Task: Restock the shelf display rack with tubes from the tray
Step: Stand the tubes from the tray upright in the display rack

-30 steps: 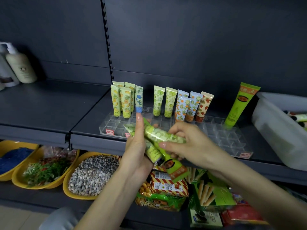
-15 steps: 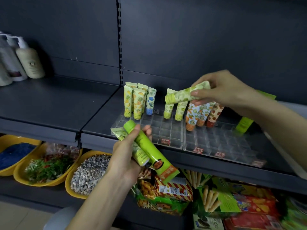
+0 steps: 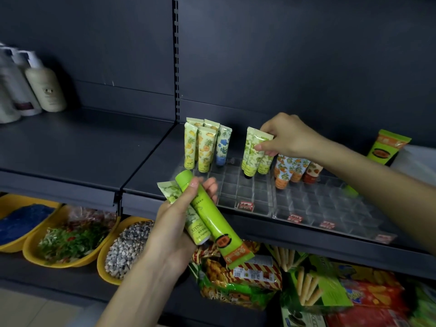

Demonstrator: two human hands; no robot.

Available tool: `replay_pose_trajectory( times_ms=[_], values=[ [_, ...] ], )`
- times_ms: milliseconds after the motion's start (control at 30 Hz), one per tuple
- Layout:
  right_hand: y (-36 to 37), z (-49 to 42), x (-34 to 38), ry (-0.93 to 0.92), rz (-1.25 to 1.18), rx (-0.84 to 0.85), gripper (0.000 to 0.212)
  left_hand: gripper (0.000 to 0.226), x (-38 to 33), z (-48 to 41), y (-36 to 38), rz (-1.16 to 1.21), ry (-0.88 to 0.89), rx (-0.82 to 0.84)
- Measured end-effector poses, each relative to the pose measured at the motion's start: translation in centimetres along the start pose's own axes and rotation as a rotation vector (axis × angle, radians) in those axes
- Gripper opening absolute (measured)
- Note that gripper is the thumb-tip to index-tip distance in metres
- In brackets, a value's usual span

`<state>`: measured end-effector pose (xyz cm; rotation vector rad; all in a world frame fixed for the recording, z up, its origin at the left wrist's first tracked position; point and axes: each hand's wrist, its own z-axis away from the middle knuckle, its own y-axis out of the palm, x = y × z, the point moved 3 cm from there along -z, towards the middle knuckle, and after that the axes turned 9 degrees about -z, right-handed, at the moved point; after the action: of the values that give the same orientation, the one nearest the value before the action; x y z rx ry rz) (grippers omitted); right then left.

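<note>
A clear plastic display rack (image 3: 313,204) with square cells lies on the dark shelf. Yellow and blue floral tubes (image 3: 204,147) stand upright in its back left cells, orange and strawberry tubes (image 3: 291,171) further right. My right hand (image 3: 286,138) grips a green floral tube (image 3: 252,154), upright with its cap down at the rack beside two like tubes. My left hand (image 3: 179,223) is in front of the shelf edge and holds a bright green tube (image 3: 210,220) and a second green floral tube (image 3: 188,213). A tall green tube (image 3: 387,147) stands at the far right.
Pump bottles (image 3: 35,86) stand at the back left of the shelf. A white tray's corner (image 3: 415,161) shows at the right edge. Below the shelf are yellow bowls (image 3: 70,237) of pebbles and confetti, plus snack packs (image 3: 295,284).
My right hand has brought the green floral tube from sideways above the rack down to upright among the green tubes. My left hand stays in place with its two tubes.
</note>
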<state>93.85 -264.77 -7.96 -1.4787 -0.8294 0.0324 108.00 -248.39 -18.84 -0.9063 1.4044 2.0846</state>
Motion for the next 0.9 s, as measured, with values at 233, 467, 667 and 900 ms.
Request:
replay_pose_trajectory(
  times_ms=[233, 467, 667, 900],
  values=[
    [0.8, -0.5, 0.1, 0.006, 0.035, 0.039, 0.02, 0.039, 0.4, -0.1, 0.2, 0.038, -0.032, 0.007],
    [1.2, -0.8, -0.4, 0.021, 0.046, 0.064, 0.021, 0.044, 0.5, -0.2, 0.1, 0.046, -0.032, 0.002],
    [1.2, -0.8, -0.3, 0.013, 0.043, 0.068, 0.019, 0.041, 0.6, -0.2, 0.3, 0.035, -0.047, 0.0],
    [1.3, -1.1, -0.2, 0.032, 0.042, 0.074, 0.02, 0.042, 0.6, -0.1, 0.4, 0.04, -0.058, -0.002]
  ],
)
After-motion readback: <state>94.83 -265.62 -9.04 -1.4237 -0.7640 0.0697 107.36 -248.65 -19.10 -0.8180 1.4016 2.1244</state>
